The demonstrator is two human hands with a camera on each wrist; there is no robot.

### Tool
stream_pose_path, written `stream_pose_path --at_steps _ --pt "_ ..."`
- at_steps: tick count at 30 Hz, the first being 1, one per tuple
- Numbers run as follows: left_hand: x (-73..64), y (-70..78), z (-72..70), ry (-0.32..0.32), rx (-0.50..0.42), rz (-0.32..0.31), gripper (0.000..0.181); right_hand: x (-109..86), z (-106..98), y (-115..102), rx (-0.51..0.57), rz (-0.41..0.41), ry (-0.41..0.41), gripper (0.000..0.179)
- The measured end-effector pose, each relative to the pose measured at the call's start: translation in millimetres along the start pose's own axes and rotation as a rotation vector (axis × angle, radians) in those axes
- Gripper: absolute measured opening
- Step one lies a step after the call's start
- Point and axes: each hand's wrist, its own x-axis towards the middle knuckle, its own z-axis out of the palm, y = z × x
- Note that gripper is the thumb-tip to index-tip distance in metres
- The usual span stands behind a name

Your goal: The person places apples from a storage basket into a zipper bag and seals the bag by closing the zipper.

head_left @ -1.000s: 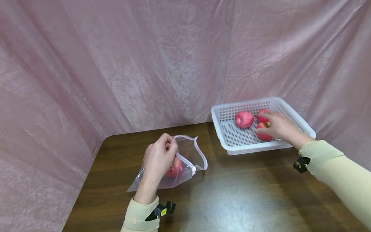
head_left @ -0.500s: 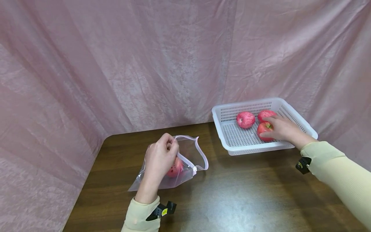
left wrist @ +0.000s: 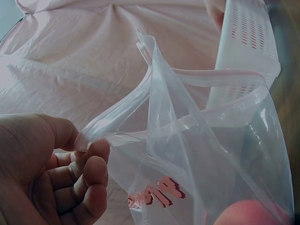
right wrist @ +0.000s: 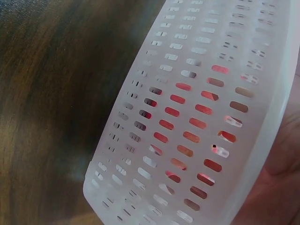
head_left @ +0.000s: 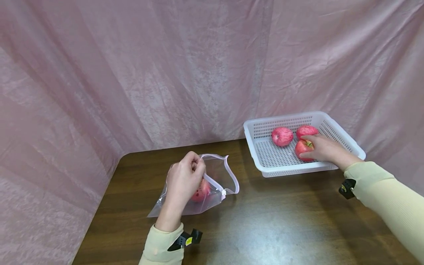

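At centre left of the head view, my left hand [head_left: 180, 180] pinches the rim of a clear slider zip bag [head_left: 212, 206]. The bag lies with its mouth gaping to the right, and a red apple [head_left: 202, 192] is inside. In the left wrist view, thumb and forefinger grip the zip edge [left wrist: 108, 122] above red printing on the film. My right hand [head_left: 326, 149] reaches into a white plastic basket [head_left: 285, 170], thumb and fingers curled around the nearest apple [head_left: 302, 149]. The right wrist view shows mostly the slotted basket wall [right wrist: 187, 117], which hides the grip.
Two more apples lie in the basket: one to the left [head_left: 282, 137] and another behind the held apple [head_left: 307, 130]. A brown wooden table [head_left: 258, 228] carries bag and basket. Pink curtains [head_left: 198, 73] hang behind and at both sides.
My right hand has settled lower around the nearest apple, its fingers closing in on it. My left hand keeps its pinch on the bag. The view has shifted very slightly.
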Motion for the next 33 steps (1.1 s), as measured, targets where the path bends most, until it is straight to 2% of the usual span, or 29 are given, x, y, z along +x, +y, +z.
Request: stream_pose_path --at_steps 8,20,33 --pt "0.9 1.0 -0.3 0.002 0.006 0.002 0.014 3.2 1.5 2.8 -0.008 -0.013 0.005 0.086" --pt "1.3 0.8 0.3 0.006 0.010 0.003 0.014 6.1 2.3 5.0 -0.013 -0.042 0.038 0.069" --pt "0.6 1.9 -0.7 0.011 0.015 0.013 0.013 4.9 6.0 5.2 -0.002 -0.012 0.067 0.071"
